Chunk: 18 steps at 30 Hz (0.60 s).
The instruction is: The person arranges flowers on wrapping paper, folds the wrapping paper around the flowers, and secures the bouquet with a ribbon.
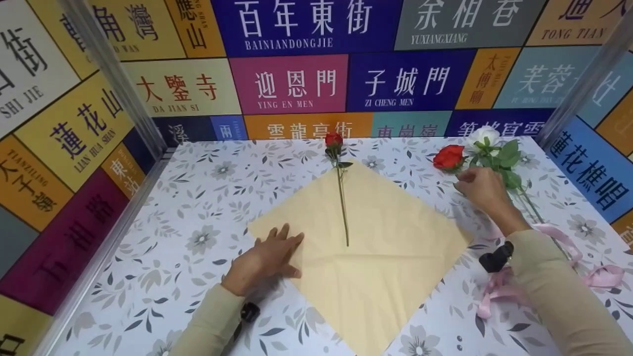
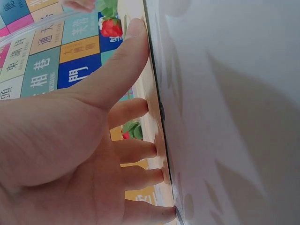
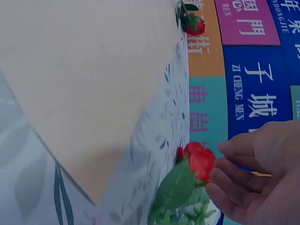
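On the flower-printed desk (image 1: 203, 269), the lower-left edge of a pale-yellow paper sheet (image 1: 390, 222) is being touched by the left hand (image 1: 267, 257), its grip being held wide with fingers splayed and nothing enclosed. On the diamond-set sheet a single red rose (image 1: 334, 140) is being supported by its stem, the bloom being carried beyond the upper corner. Farther right, a second red rose (image 1: 449, 157) is being flanked by the right hand (image 1: 482, 190); that grip is being held half-curled, and whether anything is being pinched cannot be told. Beside it, a leafy white rose (image 1: 483, 138) is being partly hidden, and a pink ribbon (image 1: 568, 242) is being overlapped by the right sleeve (image 1: 554, 282).
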Each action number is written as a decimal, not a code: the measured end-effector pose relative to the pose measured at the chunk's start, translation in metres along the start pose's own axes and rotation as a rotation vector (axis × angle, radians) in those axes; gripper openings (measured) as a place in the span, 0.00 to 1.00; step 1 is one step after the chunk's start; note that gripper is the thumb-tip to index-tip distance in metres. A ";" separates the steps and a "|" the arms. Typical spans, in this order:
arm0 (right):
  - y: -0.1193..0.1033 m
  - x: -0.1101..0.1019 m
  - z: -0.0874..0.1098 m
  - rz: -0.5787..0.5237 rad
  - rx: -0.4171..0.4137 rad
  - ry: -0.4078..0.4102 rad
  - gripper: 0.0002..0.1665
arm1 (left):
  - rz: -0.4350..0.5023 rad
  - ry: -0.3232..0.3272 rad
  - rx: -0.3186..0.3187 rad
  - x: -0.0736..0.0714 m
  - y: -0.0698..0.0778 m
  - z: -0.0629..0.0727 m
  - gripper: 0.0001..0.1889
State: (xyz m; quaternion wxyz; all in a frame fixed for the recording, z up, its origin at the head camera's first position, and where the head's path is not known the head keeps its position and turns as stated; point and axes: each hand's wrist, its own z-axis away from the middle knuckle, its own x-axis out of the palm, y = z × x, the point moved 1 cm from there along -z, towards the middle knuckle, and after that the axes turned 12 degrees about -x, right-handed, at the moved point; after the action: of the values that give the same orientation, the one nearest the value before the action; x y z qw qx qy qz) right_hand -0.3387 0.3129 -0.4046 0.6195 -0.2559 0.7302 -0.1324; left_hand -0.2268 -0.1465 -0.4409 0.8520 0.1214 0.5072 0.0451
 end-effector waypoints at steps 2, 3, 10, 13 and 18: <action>0.013 -0.009 0.003 0.032 0.021 -0.029 0.22 | 0.004 -0.002 -0.005 0.000 0.000 0.000 0.48; 0.020 -0.013 0.005 0.047 0.039 -0.049 0.23 | 0.006 -0.003 -0.007 0.000 0.000 -0.001 0.48; 0.060 -0.029 0.025 0.142 0.093 -0.140 0.29 | -0.023 -0.006 -0.012 0.001 0.000 -0.001 0.48; 0.070 -0.032 0.032 0.185 0.075 -0.165 0.29 | -0.027 -0.001 -0.008 0.000 -0.001 -0.001 0.48; 0.076 -0.029 0.035 0.197 0.113 -0.211 0.29 | -0.022 0.006 0.000 -0.001 -0.001 0.001 0.49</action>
State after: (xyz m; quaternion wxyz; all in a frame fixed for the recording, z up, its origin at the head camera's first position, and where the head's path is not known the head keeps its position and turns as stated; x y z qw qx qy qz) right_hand -0.3173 0.3965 -0.4260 0.7161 -0.1604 0.6741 -0.0844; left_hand -0.2264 -0.1482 -0.4401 0.8510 0.1154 0.5111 0.0361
